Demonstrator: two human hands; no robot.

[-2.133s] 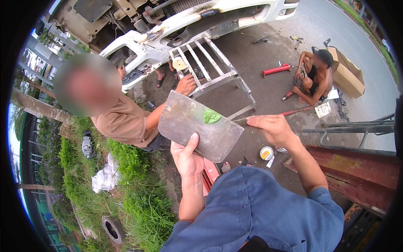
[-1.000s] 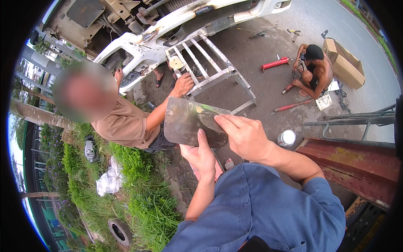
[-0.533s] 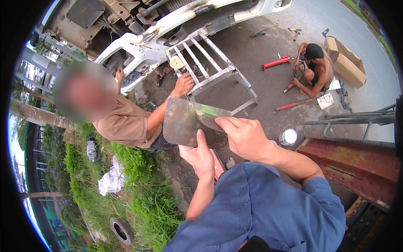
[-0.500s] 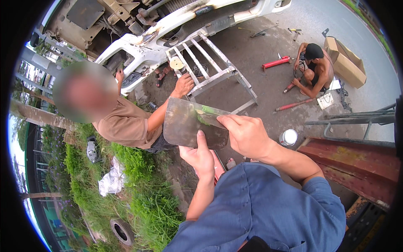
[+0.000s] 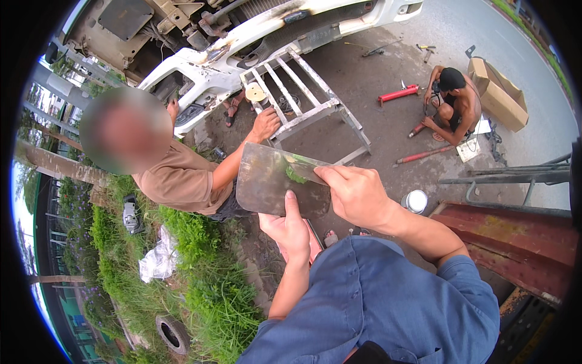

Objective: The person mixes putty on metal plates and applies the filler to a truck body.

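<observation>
In front of my chest is a flat grey plate [image 5: 262, 182] with rounded corners and a shiny, smudged surface. My left hand [image 5: 288, 229] grips its near edge, thumb on top and fingers underneath. My right hand [image 5: 361, 197] is closed in a pinch on a thin flat spreader blade [image 5: 310, 162], which lies at a slant over the plate's right part. A bright green smear [image 5: 295, 173] shows beside the blade. How far the blade reaches under my right fingers is hidden.
A co-worker in a brown shirt [image 5: 176, 182] rests a hand on a white-spattered metal stand [image 5: 303, 115]. Beyond is a white vehicle bumper [image 5: 200, 73]. Another person [image 5: 464, 109] squats near a red jack [image 5: 397, 93]. A white can [image 5: 415, 201] stands right, by a red beam [image 5: 503, 236].
The blade has shifted slightly on the plate, and the green smear's shape looks different beside it. Both hands keep their hold and have barely moved.
</observation>
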